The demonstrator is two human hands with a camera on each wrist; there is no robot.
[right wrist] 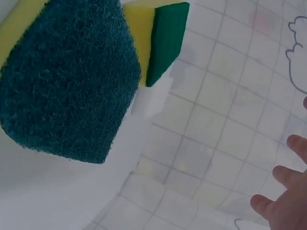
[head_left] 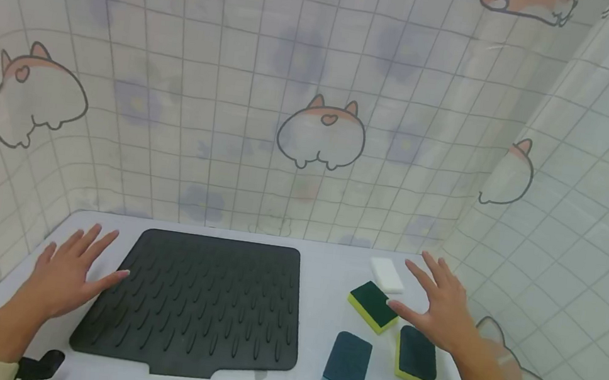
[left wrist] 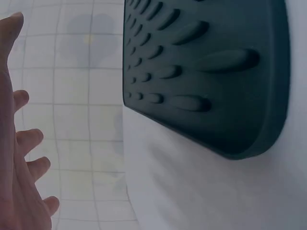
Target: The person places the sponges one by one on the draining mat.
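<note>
My left hand point(head_left: 62, 281) is held with fingers spread near the left edge of a black ridged drying mat point(head_left: 210, 305), its thumb overlapping that edge in the head view. In the left wrist view the mat's raised rim and oval ridges show close up. On the right, my right hand point(head_left: 441, 308) also has its fingers spread and holds nothing. It is nearest to a yellow sponge with a dark green scouring top point(head_left: 372, 306) and another with a dark blue-green top point(head_left: 417, 354). A blue sponge point(head_left: 347, 363) lies between them and the mat.
A white block point(head_left: 386, 275) lies behind the sponges on the white table point(head_left: 327, 281). A checked curtain point(head_left: 234, 112) with cartoon animal prints hangs behind the table and along both sides. Each wrist carries a black strap mount point(head_left: 42, 367).
</note>
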